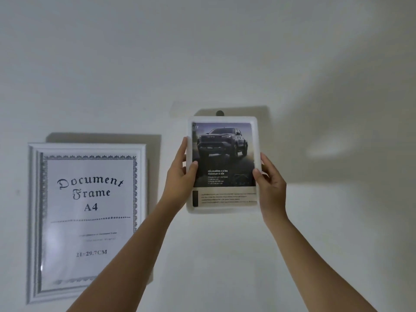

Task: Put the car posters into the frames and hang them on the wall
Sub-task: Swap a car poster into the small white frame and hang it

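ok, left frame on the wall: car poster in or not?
Not in. The left frame shows only its stock "Document Frame A4" insert, no car.

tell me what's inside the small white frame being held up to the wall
A car poster fills the white frame: a dark pickup above, text below. Thumbs of the left hand and right hand cover small bits of its sides; any backing behind it is hidden.

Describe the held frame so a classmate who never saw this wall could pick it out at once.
On the wall, look right of the ornate frame reading Document Frame A4. The left hand and right hand hold a plain white frame below a dark hook. It alone shows a dark pickup truck.
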Demonstrator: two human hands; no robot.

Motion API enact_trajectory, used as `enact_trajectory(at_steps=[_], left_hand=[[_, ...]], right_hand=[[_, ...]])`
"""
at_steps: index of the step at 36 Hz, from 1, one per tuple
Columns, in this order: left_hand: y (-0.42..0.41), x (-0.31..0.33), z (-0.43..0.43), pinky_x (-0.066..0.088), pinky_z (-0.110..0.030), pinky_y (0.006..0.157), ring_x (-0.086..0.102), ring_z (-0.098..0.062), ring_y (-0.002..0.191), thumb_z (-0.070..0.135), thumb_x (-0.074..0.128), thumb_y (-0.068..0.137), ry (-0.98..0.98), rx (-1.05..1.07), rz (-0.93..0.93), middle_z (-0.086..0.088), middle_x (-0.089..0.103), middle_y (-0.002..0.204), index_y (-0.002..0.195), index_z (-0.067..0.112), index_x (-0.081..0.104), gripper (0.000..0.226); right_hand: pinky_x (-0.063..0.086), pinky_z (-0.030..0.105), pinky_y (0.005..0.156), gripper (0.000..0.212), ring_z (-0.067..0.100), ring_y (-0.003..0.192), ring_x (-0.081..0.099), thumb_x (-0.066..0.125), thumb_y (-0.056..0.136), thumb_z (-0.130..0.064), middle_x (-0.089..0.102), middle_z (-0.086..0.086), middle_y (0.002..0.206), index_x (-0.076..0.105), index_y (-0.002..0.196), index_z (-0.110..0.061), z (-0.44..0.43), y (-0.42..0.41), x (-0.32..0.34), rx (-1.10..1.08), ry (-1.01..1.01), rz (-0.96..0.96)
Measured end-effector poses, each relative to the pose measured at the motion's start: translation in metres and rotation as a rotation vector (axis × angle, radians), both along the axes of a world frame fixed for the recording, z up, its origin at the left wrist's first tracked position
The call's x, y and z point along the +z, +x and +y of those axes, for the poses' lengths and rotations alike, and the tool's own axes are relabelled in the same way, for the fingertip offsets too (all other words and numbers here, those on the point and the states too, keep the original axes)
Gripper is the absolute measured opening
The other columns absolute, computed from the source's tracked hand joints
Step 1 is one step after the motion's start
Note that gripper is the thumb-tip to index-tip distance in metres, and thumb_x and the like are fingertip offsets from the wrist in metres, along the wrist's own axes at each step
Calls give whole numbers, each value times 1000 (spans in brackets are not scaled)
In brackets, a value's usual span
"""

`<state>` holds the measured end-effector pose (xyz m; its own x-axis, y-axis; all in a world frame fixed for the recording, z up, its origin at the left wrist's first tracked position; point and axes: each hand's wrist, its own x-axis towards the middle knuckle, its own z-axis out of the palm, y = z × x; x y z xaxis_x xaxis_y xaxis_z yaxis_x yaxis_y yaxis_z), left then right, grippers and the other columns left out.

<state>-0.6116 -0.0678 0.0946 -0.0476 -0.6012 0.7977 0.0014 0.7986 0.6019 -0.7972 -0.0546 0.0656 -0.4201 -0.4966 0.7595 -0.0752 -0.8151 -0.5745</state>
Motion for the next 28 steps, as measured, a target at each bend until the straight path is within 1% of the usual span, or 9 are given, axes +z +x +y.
enact_trajectory(at_steps=[3, 7, 11, 13, 18, 22, 24, 26, 28], left_hand=[[-2, 8, -7, 56, -20, 69, 60, -10, 92, 15, 41, 98, -15, 41, -15, 1, 52, 123, 145, 37, 18, 56], [-4, 12, -14, 54, -13, 62, 60, -15, 93, 12, 40, 98, -11, 63, -11, 1, 50, 124, 145, 35, 17, 58], [-6, 15, -17, 57, -23, 69, 61, -19, 95, 12, 43, 97, -8, 55, -52, -1, 53, 119, 145, 37, 18, 59], [-7, 14, -16, 57, -26, 71, 61, -19, 93, 12, 45, 96, -8, 53, -64, -3, 53, 116, 144, 37, 19, 60], [-8, 7, -16, 56, -30, 75, 61, -21, 96, 11, 45, 96, 0, 48, -63, -4, 53, 118, 145, 35, 18, 61], [-7, 3, -16, 55, -30, 76, 61, -23, 101, 11, 46, 96, -16, 69, -72, -4, 54, 119, 145, 35, 18, 62], [-7, 2, -18, 56, -29, 73, 61, -22, 99, 11, 46, 95, -20, 75, -77, -4, 54, 119, 145, 36, 18, 62], [-7, 3, -20, 56, -29, 74, 61, -22, 100, 11, 47, 95, -22, 95, -86, -4, 55, 118, 145, 37, 18, 62], [-7, 4, -20, 57, -22, 71, 63, -18, 94, 11, 47, 95, -37, 119, -104, 1, 57, 109, 145, 36, 18, 63]], right_hand=[[55, 21, 74, 42, 3, 93, 65, 49, 94, -9, 62, 1, 121, 47, 135, -15, -9, -2, 7, 23, -9, 30], [55, 18, 68, 43, 2, 93, 64, 47, 95, -10, 55, 0, 132, 44, 137, -17, -16, -6, 13, 37, -6, 55], [51, 10, 63, 44, -12, 84, 62, 48, 94, -5, 50, -1, 135, 43, 137, -12, -19, -13, 13, 60, -13, 14], [51, 9, 63, 44, -13, 83, 62, 48, 93, -3, 50, -2, 134, 43, 137, -11, -20, -16, 11, 64, -12, 5], [56, 18, 69, 43, -7, 82, 64, 48, 93, -5, 54, -3, 130, 45, 135, -13, -22, -18, 8, 72, 1, 12], [55, 16, 71, 42, -10, 82, 63, 49, 93, -6, 52, -9, 125, 45, 135, -12, -24, -18, 5, 84, 9, 17], [56, 19, 76, 42, -4, 87, 63, 49, 93, -6, 52, -10, 125, 45, 135, -13, -27, -17, 4, 68, 6, 20], [55, 27, 84, 42, 5, 98, 61, 49, 93, -7, 51, -9, 127, 45, 135, -14, -30, -17, 3, 40, 9, 36], [52, 36, 92, 42, 13, 109, 57, 49, 94, -10, 52, -11, 124, 44, 136, -16, -33, -18, 2, -17, 16, 68]])
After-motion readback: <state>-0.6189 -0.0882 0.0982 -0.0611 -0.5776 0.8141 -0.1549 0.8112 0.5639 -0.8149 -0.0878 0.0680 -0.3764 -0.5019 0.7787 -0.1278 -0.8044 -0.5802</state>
